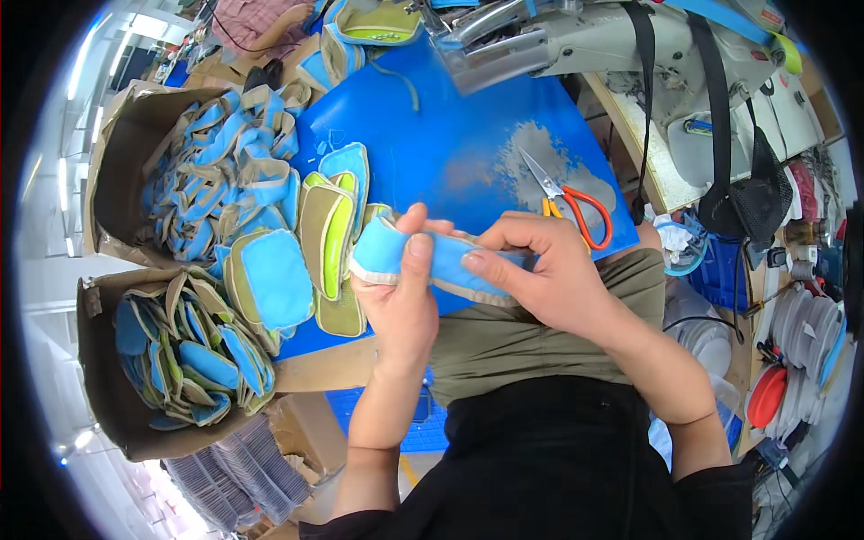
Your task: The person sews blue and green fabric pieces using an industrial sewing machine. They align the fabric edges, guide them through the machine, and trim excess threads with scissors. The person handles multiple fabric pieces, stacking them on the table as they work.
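Both my hands are closed on a blue padded fabric strip [382, 247] with pale beige edging, held above the table's near edge. My left hand [403, 301] grips its left part, thumb on top. The right end is pinched between the thumb and fingers of my right hand [551, 274], which cover part of it. Left of my left hand, oval pads in blue, olive and bright green lie stacked, a blue pad [279, 279] uppermost. Beyond my right hand, scissors [554, 189] with orange handles lie on the blue tabletop [432, 153], their blades pointing away.
On the left stand two cardboard boxes, the far box [121, 184] heaped with blue-and-beige strips, the near box [97, 360] filled with pads. A sewing machine [594, 54] with hanging black straps occupies the far right. More pads [373, 22] lie at the far edge, near another person's arm [274, 27].
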Demonstrator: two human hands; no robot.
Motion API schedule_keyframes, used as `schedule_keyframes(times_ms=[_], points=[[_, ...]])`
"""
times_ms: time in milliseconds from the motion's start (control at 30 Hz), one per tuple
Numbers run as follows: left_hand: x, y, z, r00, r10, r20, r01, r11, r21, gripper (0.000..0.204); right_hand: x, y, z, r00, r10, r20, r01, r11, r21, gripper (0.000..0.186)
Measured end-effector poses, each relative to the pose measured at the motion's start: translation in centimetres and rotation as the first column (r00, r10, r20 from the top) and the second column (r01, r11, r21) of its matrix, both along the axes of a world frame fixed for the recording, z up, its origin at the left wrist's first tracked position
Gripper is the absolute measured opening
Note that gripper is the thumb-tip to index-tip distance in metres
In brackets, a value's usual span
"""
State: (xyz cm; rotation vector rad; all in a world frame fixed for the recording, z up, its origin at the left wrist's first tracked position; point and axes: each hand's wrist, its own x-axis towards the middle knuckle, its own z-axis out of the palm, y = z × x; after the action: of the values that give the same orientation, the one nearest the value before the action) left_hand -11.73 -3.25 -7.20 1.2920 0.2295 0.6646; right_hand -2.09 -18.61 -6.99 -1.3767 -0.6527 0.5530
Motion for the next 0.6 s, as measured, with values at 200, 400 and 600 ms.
schedule_keyframes(times_ms=[200,400,600], points=[[0.01,-0.01,0.23,0.998,0.027,-0.057,-0.028,1.000,-0.013,0.060,-0.13,0.16,0.14,1.000,0.002,0.017,-0.002,1.000,-0.028,0.017],[0.05,-0.10,0.29,0.997,0.062,-0.055,-0.067,0.993,-0.094,0.063,-0.28,0.28,0.48,0.997,0.005,0.082,-0.002,0.999,-0.041,0.017],[-0.26,-0.20,0.28,0.993,0.088,-0.082,-0.097,0.988,-0.121,0.067,-0.28,0.18,0.72,0.998,0.040,0.055,-0.036,0.997,-0.072,0.017]])
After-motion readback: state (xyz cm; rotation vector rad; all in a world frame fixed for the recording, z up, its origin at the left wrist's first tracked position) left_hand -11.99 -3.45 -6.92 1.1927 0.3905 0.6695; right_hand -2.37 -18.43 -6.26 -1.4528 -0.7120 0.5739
